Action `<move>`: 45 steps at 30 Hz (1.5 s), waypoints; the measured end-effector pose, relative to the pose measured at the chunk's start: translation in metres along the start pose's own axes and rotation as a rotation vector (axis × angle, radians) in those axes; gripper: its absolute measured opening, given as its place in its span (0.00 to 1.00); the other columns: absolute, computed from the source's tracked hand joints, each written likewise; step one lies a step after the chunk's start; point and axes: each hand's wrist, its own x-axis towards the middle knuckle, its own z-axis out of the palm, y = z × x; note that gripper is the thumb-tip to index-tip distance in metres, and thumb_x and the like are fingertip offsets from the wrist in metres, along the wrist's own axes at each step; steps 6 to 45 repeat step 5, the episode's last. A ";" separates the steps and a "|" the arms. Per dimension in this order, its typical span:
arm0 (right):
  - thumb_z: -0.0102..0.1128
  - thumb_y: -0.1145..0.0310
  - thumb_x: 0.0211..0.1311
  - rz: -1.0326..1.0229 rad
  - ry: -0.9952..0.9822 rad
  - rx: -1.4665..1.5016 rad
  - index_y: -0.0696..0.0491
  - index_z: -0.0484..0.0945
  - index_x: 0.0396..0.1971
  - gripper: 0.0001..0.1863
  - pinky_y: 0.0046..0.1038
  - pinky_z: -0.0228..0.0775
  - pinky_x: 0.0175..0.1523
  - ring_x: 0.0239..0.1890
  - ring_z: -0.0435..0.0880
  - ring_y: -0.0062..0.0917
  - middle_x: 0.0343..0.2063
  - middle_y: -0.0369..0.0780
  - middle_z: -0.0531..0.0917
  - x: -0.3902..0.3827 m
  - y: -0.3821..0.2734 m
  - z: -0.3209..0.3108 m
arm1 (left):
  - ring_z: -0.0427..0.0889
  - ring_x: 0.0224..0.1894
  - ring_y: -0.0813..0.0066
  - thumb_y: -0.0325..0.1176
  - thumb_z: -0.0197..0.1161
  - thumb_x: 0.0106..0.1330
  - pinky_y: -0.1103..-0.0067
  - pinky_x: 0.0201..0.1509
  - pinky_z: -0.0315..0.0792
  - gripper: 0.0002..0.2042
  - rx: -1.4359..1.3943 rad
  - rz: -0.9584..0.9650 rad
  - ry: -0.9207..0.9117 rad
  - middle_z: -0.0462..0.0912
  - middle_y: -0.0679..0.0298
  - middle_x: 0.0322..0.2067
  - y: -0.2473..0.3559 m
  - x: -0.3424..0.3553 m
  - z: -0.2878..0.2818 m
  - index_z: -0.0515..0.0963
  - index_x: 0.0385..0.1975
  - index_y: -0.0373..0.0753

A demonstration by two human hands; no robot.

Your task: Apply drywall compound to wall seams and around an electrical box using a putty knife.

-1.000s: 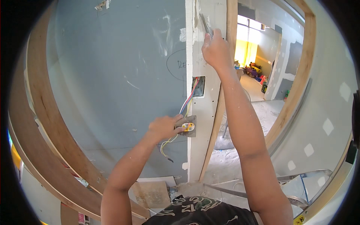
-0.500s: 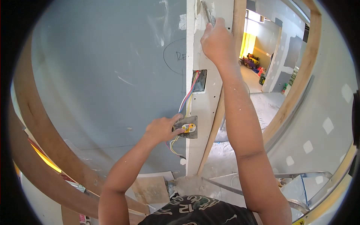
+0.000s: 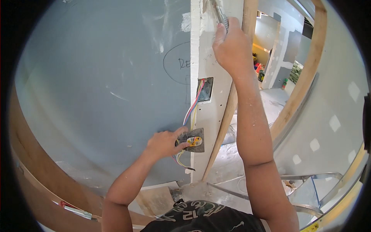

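My left hand (image 3: pixel 164 144) grips the left edge of a dark grey, roughly square flat plate (image 3: pixel 199 147) with a yellow label. Its thumb presses on the face beside the label. The plate is in front of the narrow white board edge (image 3: pixel 205 120) of a wall; whether it touches cannot be told. Higher up, my right hand (image 3: pixel 234 48) is closed around a slim, metallic hand tool (image 3: pixel 219 13) that points up along the board near the top of the view; its exact kind is unclear. Between the hands, coloured wires (image 3: pixel 189 113) hang from a recessed electrical box (image 3: pixel 206 91).
A large blue-grey wall panel (image 3: pixel 96 77) fills the left, with pencil marks on it. Wooden framing (image 3: pixel 301 81) borders an opening at right, with items on the floor beyond. A metal ladder-like frame (image 3: pixel 315 176) stands at lower right. Loose boards (image 3: pixel 154 199) lie below.
My view has shifted a little, so the box, the plate and my left hand appear lower. My right hand and its tool appear slightly further right. Both hands keep their holds.
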 end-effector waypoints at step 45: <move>0.50 0.62 0.75 0.051 -0.059 -0.054 0.60 0.73 0.52 0.18 0.53 0.72 0.50 0.41 0.83 0.59 0.35 0.60 0.85 0.001 -0.006 -0.003 | 0.88 0.34 0.48 0.64 0.57 0.69 0.56 0.41 0.81 0.28 -0.020 0.044 -0.052 0.86 0.56 0.26 -0.005 0.005 -0.003 0.66 0.64 0.60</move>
